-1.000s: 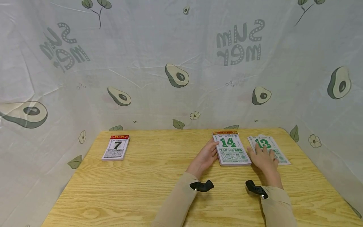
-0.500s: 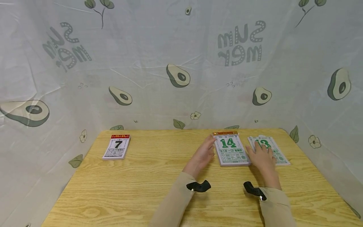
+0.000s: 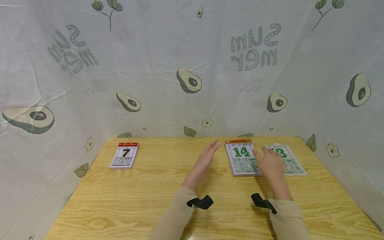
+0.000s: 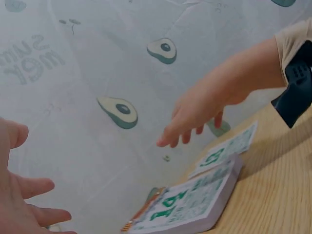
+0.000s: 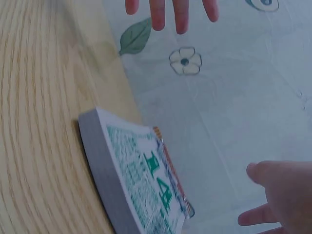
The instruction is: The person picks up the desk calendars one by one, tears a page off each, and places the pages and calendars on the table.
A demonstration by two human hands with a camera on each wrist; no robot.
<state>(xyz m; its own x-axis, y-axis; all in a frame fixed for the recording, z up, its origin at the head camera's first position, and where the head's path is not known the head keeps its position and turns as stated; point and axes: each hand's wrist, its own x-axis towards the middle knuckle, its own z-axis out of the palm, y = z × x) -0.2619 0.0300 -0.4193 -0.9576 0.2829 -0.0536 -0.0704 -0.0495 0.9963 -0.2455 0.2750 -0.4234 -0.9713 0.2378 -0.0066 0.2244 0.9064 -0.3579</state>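
A tear-off calendar pad (image 3: 241,160) with a big green 14 and a red-and-gold top binding lies toward the back right of the table. To its left, my left hand (image 3: 201,165) is apart from it with fingers stretched, as the left wrist view also shows. My right hand (image 3: 271,163) is raised over the pad's right edge. Its fingers droop loosely and hold nothing. Beneath and beyond that hand, a torn-off calendar sheet (image 3: 293,163) marked 13 lies flat, partly hidden. In the right wrist view the pad's thick block of pages (image 5: 109,170) shows.
A smaller calendar pad (image 3: 124,156) with a black 7 and a red top lies at the back left of the wooden table (image 3: 162,186). Behind the table hangs a pale curtain (image 3: 156,110) printed with avocados; it also encloses the sides.
My left hand has left the 14 pad's left edge and moved left. The right hand has lifted off the 13 sheet and shifted left over the pad's right edge.
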